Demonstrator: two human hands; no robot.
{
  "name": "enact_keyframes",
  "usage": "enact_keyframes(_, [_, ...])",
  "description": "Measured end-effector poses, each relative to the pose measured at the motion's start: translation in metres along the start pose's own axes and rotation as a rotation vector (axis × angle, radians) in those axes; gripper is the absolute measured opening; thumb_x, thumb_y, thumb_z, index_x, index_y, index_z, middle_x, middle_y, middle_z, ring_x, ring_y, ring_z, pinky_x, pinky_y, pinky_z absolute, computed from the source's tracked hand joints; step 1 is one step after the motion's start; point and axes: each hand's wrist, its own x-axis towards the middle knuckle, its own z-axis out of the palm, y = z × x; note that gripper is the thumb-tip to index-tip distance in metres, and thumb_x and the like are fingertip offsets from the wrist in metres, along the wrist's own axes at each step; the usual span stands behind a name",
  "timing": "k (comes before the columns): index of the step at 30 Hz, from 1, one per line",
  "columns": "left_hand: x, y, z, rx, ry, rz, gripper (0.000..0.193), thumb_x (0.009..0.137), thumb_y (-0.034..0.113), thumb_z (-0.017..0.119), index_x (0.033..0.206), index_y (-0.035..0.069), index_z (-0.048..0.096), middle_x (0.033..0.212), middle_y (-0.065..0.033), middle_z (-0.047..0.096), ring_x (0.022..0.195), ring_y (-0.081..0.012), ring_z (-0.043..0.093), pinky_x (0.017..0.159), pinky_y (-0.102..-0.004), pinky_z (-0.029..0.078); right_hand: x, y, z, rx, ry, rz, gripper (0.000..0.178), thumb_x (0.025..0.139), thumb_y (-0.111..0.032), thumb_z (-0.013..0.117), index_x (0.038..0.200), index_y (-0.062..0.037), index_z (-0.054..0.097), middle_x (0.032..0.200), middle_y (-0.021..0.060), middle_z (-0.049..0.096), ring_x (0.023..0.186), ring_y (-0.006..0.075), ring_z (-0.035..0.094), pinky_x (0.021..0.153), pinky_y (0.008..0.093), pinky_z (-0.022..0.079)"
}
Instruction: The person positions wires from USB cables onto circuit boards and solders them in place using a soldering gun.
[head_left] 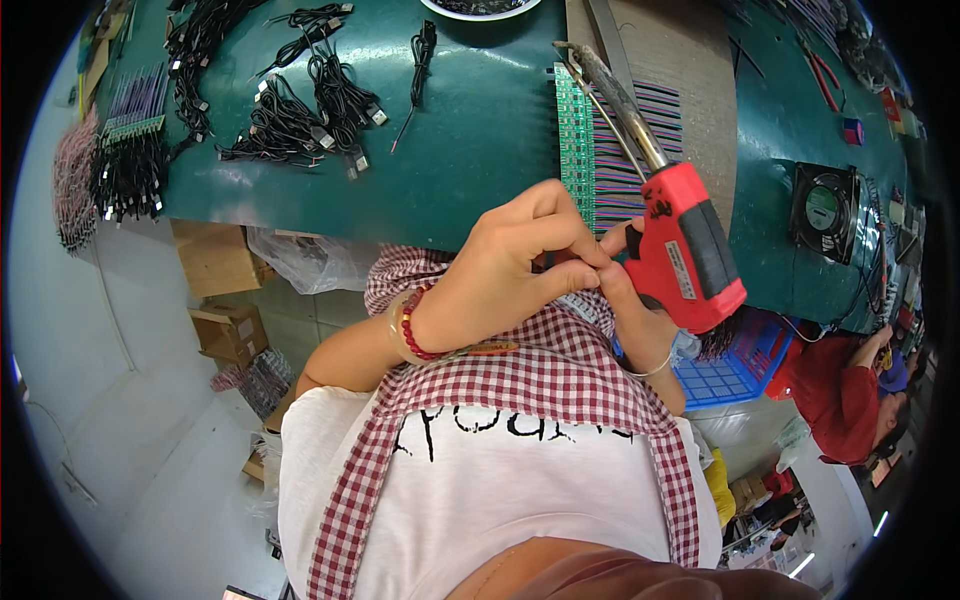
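Observation:
My right hand point(640, 318) is wrapped round a red soldering gun point(672, 250), partly hidden behind its body. The gun's metal barrel points away and to the left, its tip above the far end of a strip of green circuit boards point(576, 140). Several purple, pink and black wires point(640, 130) lead off the boards to the right. My left hand point(520, 250) is closed in a pinch, its fingertips against my right thumb and finger, just off the table's near edge. Whatever sits between those fingertips is too small or hidden to make out.
Bundled black USB cables point(340, 95) lie on the green table point(480, 150) to the left. A bowl point(485, 8) stands at the back. To the right are a small fan point(825, 210) and red pliers point(822, 78). Below sits a blue crate point(725, 370), near another person point(835, 395).

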Motion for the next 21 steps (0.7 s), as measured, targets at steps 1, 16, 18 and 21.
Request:
enact_keyframes(1, [0.000, -0.002, 0.001, 0.116, 0.037, 0.120, 0.014, 0.071, -0.002, 0.074, 0.081, -0.001, 0.064, 0.086, -0.0080, 0.059, 0.074, -0.0131, 0.059, 0.061, -0.0239, 0.048, -0.002, 0.001, 0.000, 0.044, 0.029, 0.002, 0.046, 0.081, 0.004, 0.062, 0.123, 0.0004, 0.042, 0.096, 0.0089, 0.056, 0.091, 0.0162, 0.055, 0.079, 0.0309, 0.048])
enact_keyframes(16, [-0.009, 0.000, -0.001, 0.357, -0.078, 0.074, 0.006, 0.078, -0.001, 0.061, 0.082, -0.001, 0.058, 0.073, -0.0131, 0.062, 0.063, -0.0234, 0.064, 0.057, -0.0320, 0.051, -0.005, 0.020, -0.019, -0.532, -0.039, -0.046, 0.042, 0.075, -0.002, 0.071, 0.113, 0.0023, 0.054, 0.100, 0.0105, 0.063, 0.083, 0.0178, 0.064, 0.073, 0.0283, 0.050])
enact_keyframes(18, [-0.009, -0.003, 0.001, 0.376, -0.087, 0.053, 0.006, 0.077, -0.001, 0.060, 0.081, -0.002, 0.056, 0.073, -0.0137, 0.062, 0.062, -0.0237, 0.064, 0.056, -0.0318, 0.050, -0.005, 0.022, -0.020, -0.576, -0.084, -0.166, 0.043, 0.075, -0.002, 0.071, 0.114, 0.0022, 0.054, 0.101, 0.0116, 0.063, 0.085, 0.0185, 0.065, 0.075, 0.0290, 0.050])
enact_keyframes(21, [-0.008, -0.011, 0.001, 0.327, -0.130, -0.005, 0.005, 0.079, -0.001, 0.058, 0.082, -0.002, 0.055, 0.071, -0.0130, 0.062, 0.058, -0.0212, 0.063, 0.052, -0.0296, 0.048, -0.014, 0.025, -0.020, -0.384, 0.001, 0.104, 0.039, 0.076, -0.003, 0.071, 0.112, 0.0028, 0.055, 0.095, 0.0093, 0.064, 0.083, 0.0151, 0.063, 0.073, 0.0270, 0.050])
